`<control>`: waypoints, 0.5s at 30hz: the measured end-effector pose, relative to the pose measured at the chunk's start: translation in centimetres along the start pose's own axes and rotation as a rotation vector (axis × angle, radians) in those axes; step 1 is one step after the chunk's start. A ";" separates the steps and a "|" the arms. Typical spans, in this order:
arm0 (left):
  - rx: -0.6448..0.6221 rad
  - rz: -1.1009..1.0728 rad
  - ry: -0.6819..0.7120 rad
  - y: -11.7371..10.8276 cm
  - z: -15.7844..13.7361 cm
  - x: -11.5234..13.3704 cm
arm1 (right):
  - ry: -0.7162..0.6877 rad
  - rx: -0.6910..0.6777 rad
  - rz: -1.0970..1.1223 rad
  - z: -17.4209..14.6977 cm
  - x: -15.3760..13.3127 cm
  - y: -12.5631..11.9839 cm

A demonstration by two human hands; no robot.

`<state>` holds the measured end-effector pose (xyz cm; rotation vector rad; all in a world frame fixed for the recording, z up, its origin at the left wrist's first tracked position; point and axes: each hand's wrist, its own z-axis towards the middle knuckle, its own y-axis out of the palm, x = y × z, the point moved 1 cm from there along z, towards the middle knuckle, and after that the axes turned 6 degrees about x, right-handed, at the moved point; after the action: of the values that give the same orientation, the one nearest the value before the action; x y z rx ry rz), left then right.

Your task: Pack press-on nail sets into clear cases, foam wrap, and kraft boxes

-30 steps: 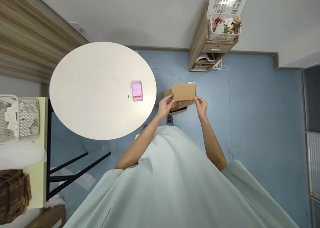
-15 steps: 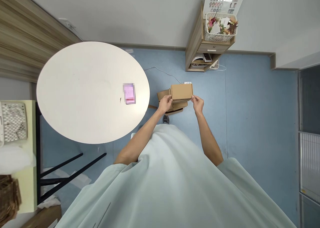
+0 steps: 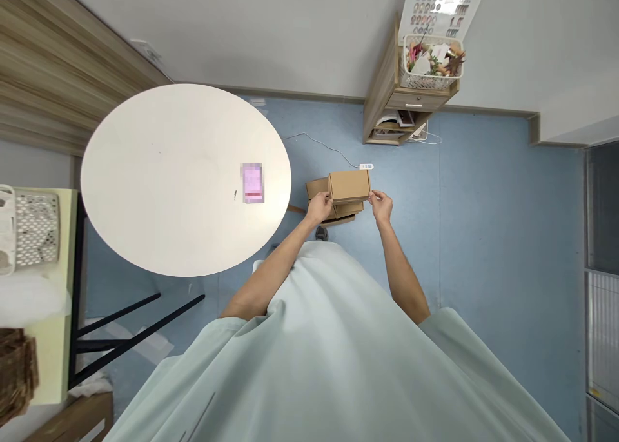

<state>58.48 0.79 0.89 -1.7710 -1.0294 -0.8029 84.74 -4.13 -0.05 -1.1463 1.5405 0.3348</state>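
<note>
A small brown cardboard box [image 3: 349, 186] with its lid closed is in front of me, between my two hands. My left hand [image 3: 320, 207] pinches its near left corner. At the near right corner, my right hand [image 3: 381, 206] has thumb and fingertips pressed together on the box's edge. Beneath and to the left are more cardboard boxes [image 3: 316, 186], partly covered by the upper one. How they rest on each other cannot be made out fully.
A white round table [image 3: 184, 184] stands at the left, with a blurred pink item [image 3: 253, 183] on it. Beyond the boxes lies a white power strip [image 3: 366, 166] with a cord. A wooden cabinet [image 3: 382, 100] by the wall carries a white basket [image 3: 432, 80].
Both hands keep their grip at the box's corners. The box has shifted slightly left and down, uncovering more of the power strip. The whole view has tilted a little.
</note>
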 end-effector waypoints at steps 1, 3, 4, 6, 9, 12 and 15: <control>0.004 0.016 -0.002 -0.2 -0.2 0.0 | 0.007 0.040 -0.027 -0.1 -0.1 -0.1; 0.017 0.035 -0.001 -0.7 -0.6 0.0 | 0.005 0.096 -0.070 -0.4 -0.6 -0.4; 0.027 0.029 0.004 -1.0 -0.8 0.0 | -0.009 0.098 -0.075 -0.6 -0.9 -0.5; 0.048 -0.001 0.016 -1.7 -1.3 0.0 | -0.046 0.098 -0.073 -1.1 -1.8 -0.7; 0.075 -0.029 0.013 -3.0 -2.1 0.2 | -0.095 0.089 -0.084 -2.2 -3.4 -0.7; 0.100 -0.029 0.013 -4.4 -3.1 0.7 | -0.134 0.082 -0.074 -3.7 -5.0 0.1; 0.154 -0.040 0.022 -5.9 -4.2 0.8 | -0.172 0.051 -0.006 -5.9 -6.3 1.6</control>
<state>53.17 -1.44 5.42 -1.6124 -1.0855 -0.7461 79.26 -4.67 6.81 -1.0549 1.3874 0.3782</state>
